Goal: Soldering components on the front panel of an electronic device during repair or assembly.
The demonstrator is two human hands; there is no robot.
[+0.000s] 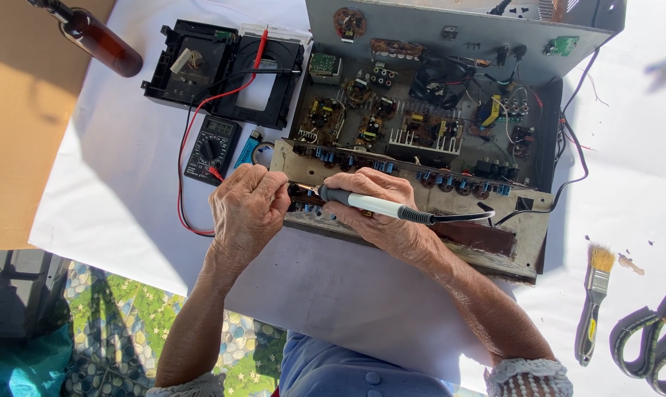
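Right hand (380,209) closed around iron (377,206), tip at front board (314,202) of opened chassis (421,125). Left hand (248,209) just beside tip, fingers pinched together; what they pinch, cannot tell. Soldering looks underway, cover off, nothing reassembled. Chassis holds boards, wiring. Meter (210,149), lighter (249,147) beyond left hand.
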